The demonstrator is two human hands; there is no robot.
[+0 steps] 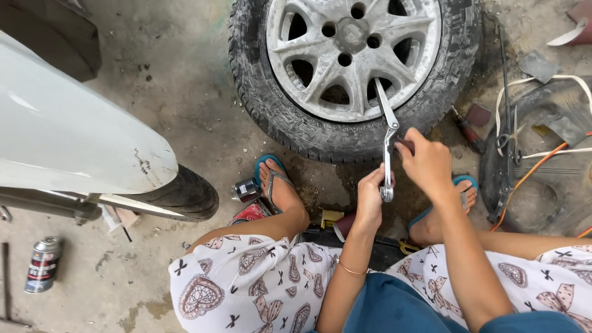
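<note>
Both hands (401,179) gripping wrench (387,145)

Shiny metal wrench (387,145) upright between both hands, its tip against the dusty alloy wheel (353,58).

The wheel (354,68) runs past the top edge.
</note>
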